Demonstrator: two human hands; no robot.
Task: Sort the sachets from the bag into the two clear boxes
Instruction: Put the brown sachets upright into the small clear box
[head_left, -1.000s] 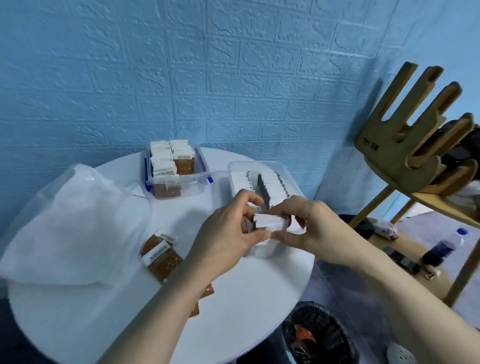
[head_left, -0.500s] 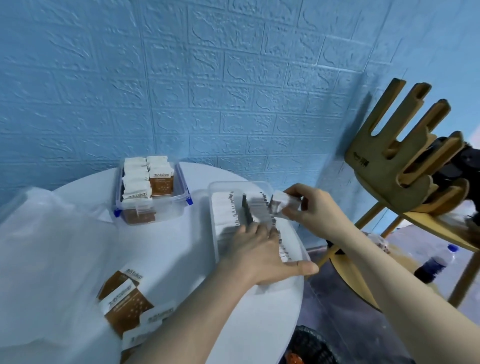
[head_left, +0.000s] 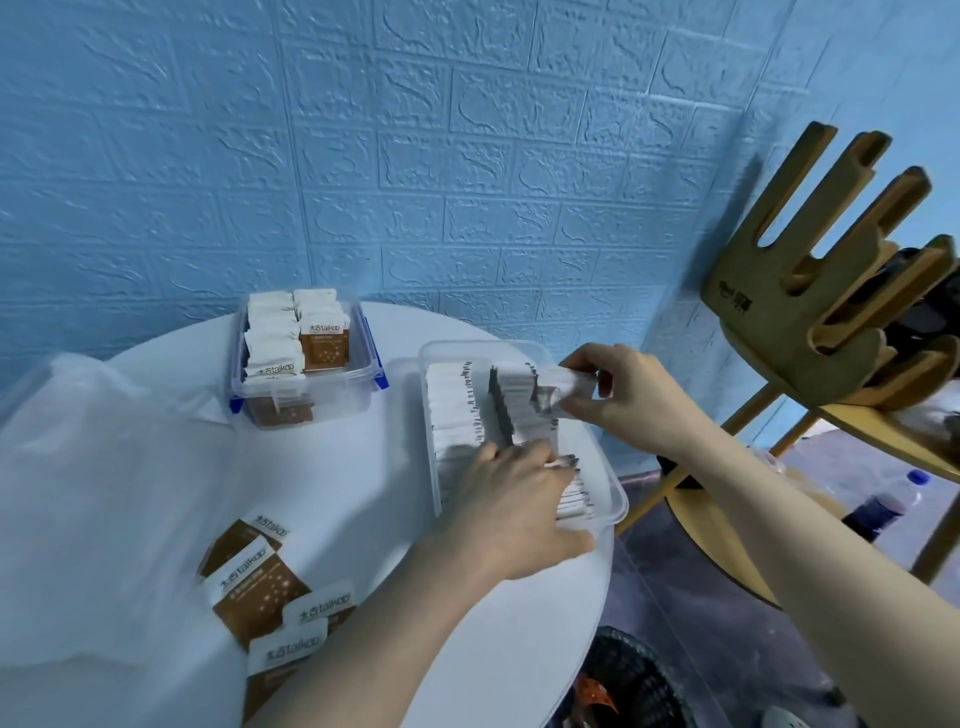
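The long clear plastic box on the round white surface holds rows of white sachets standing on edge. Left of it, the blue-latched clear box holds brown-and-white sachets. The left hand presses flat on the rows, fingers straight; the right hand pinches a white sachet over the long box, much as half a second ago. Near that box's front-left lie loose brown sachets beside the crumpled clear bag.
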